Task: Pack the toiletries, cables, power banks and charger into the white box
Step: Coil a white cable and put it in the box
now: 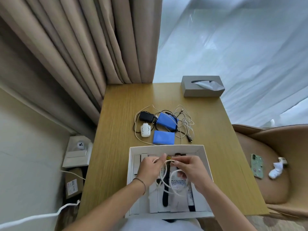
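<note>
The white box (207, 165) lies open at the table's near edge, with white packets and a black comb (165, 190) inside. Over it, my left hand (150, 169) and my right hand (190, 169) both pinch a white cable (173, 190) that hangs in loops between them. Beyond the box lie two blue power banks (167, 121) (164, 137), a black charger (146, 117), a white plug adapter (145, 130) and tangled white and black cables (185, 121).
A grey tissue box (201, 86) stands at the table's far right corner. Beige curtains hang at the left. A tan armchair (266, 180) on the right holds a green phone (257, 165) and a white sock. Boxes and a white cord sit on the floor at left.
</note>
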{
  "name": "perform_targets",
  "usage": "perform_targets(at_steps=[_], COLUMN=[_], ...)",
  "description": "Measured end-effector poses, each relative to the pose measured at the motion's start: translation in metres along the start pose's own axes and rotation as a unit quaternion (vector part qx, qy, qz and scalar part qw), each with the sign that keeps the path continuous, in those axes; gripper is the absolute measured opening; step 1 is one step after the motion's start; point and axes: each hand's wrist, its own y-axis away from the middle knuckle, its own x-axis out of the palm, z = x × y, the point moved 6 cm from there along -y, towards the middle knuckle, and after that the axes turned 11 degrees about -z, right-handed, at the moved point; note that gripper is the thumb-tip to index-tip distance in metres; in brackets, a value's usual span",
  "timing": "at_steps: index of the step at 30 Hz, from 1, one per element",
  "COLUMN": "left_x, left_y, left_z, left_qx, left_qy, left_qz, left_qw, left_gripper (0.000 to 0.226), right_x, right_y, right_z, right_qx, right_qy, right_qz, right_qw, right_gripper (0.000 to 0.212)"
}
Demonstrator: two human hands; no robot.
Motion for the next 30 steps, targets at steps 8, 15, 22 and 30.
perform_targets(at_steps=[8, 15, 22, 30], left_x=[0.029, 0.042, 0.033, 0.011], left_y=[0.009, 0.010, -0.004, -0.002], left_z=[0.040, 0.064, 0.067, 0.027], left_qx=[-0.215, -0.203, -0.038, 0.156], left_qy=[0.080, 0.021, -0.207, -0.275], left_qz=[0.079, 0.081, 0.036, -0.028], left_qw=[0.970, 0.976, 0.977, 0.948], left_gripper=[0.032, 0.014, 0.006, 0.020], right_x=[-0.019, -0.010, -0.003, -0.006], right_y=[-0.017, -0.027, -0.022, -0.009], right_z=[-0.030, -0.045, -0.059, -0.024], right_qx=[-0.009, -0.049, -0.066, -0.250], right_qy=[0.117, 0.230, 0.231, 0.367], right_qz=[-0.087, -0.111, -0.126, -0.139], right_qw=[0.989, 0.966, 0.963, 0.885], right_gripper=[0.018, 0.032, 0.035, 0.029])
